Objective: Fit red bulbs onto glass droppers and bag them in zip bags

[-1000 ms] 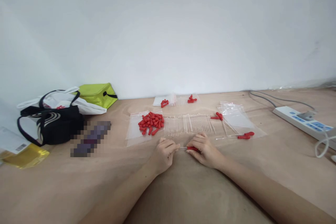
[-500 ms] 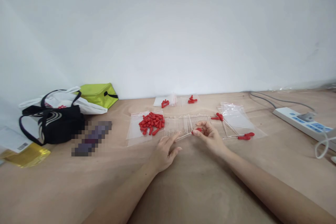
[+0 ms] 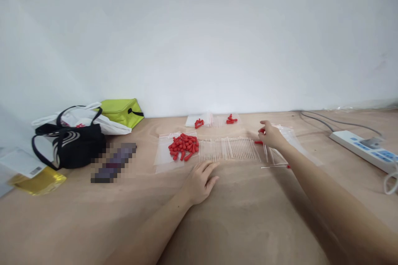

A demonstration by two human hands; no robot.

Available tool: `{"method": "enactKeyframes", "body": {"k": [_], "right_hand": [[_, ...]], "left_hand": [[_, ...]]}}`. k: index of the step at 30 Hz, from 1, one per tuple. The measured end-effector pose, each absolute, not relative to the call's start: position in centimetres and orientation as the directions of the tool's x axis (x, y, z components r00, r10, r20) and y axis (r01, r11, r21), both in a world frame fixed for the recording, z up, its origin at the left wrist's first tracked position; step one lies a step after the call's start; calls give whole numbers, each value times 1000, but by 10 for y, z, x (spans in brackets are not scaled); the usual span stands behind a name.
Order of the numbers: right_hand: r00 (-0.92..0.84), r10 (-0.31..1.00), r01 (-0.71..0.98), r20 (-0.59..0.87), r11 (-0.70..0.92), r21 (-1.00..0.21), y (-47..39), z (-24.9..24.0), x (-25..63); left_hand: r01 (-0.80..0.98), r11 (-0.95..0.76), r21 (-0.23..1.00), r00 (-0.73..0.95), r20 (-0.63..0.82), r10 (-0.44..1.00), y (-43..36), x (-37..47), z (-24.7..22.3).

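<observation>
My left hand (image 3: 202, 177) lies open and flat on the wooden table (image 3: 236, 215), just in front of a row of thin clear glass tubes (image 3: 228, 149). Left of the tubes, a heap of red rubber bulbs (image 3: 184, 147) sits on a clear zip bag. My right hand (image 3: 270, 134) reaches out to the right end of the tube row, over clear bags (image 3: 290, 136) where finished droppers lie. Its fingers are pinched around a red-bulbed dropper (image 3: 260, 131). Another dropper (image 3: 275, 167) lies partly under my forearm.
Two small bags with a few red bulbs (image 3: 199, 123) (image 3: 231, 119) lie by the wall. A black and white tote (image 3: 70, 143), a green pouch (image 3: 121, 112) and a yellow packet (image 3: 37, 180) crowd the left. A white power strip (image 3: 360, 143) with cables lies at the right.
Both hands held one dropper at the table's middle. My left hand let go and settled flat; my right hand carried the dropper right and away to the finished pile.
</observation>
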State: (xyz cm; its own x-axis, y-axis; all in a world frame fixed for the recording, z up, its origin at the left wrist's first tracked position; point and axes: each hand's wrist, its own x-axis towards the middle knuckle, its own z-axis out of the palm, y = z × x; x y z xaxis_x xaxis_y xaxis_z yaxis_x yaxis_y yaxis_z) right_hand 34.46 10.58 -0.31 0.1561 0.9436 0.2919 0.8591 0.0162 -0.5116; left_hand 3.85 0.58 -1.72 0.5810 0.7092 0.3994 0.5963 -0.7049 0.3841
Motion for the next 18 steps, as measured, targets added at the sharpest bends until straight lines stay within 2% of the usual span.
{"method": "enactKeyframes", "body": {"k": [4,11,15,18], "right_hand": [[52,955,940,290,52,-337,103,-17,346],[-28,969,989,247,63,-136,89,-9,346],[-52,963,987,263,89,-131,86,-9,340],[39,956,989,291,5,-150,85,-9,341]], "left_hand": [[594,-700,397,590,376,714,5,39,-17],[596,-703,389,576,403,711,6,39,-17],[613,-697,372,561,417,715,7,40,-18],[623,-695,359,559,417,716,7,40,-18]]}}
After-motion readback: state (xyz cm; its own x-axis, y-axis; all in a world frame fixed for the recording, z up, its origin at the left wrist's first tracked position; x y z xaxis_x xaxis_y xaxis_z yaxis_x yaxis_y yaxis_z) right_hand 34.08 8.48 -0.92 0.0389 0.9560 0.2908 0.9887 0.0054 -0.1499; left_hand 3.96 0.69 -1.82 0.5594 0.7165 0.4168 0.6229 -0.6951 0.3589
